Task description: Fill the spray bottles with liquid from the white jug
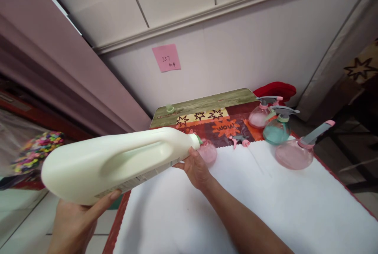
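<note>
A big cream-white plastic jug (115, 161) with a moulded handle lies tipped almost flat, its open neck over a small pink spray bottle body (207, 151) that stands uncapped on the white cloth. My left hand (77, 222) cups the jug's base from below. My right hand (195, 167) grips the jug near its neck, right beside the pink bottle. A loose pink and grey spray head (239, 140) with its tube lies on the cloth just right of the bottle.
Three capped spray bottles stand at the right: pink (259, 115), teal (277, 128) and pink (295, 151). A green cap (170, 108) rests on the wooden tabletop (206, 102). A red cloth (276, 89) lies behind; a pink note (166, 57) is on the wall.
</note>
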{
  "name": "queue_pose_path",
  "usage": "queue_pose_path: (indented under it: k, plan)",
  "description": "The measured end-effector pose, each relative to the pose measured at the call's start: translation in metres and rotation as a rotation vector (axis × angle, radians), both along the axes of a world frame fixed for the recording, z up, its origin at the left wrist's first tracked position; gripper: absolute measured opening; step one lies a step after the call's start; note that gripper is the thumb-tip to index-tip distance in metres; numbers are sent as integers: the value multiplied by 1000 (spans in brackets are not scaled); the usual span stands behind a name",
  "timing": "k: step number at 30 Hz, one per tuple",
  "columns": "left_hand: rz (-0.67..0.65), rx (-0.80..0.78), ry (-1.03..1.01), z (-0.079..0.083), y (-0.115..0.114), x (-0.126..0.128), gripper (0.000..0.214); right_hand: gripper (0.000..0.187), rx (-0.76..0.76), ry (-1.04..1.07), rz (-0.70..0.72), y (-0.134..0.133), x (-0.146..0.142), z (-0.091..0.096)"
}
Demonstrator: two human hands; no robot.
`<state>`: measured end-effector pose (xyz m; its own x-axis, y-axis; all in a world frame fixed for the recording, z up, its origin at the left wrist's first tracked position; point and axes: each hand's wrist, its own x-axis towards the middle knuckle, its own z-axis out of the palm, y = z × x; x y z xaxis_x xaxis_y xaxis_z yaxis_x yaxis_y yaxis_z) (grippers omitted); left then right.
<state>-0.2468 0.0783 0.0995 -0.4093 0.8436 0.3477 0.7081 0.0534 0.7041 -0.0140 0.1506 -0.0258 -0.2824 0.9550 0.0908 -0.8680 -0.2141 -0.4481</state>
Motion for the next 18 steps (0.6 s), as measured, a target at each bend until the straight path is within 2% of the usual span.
queue_pose_path:
  k: [8, 13, 18]
  plan:
    - [45, -13, -27, 3, 0, 7, 58, 56, -18, -12, -4, 0, 1, 3]
    - [37, 23, -5, 6, -2, 13, 49, 56, -16, -2, 5, 0, 1, 2]
    - [35, 6, 51, 4, -1, 2, 50, 55, -11, -8, 16, 0, 1, 3]
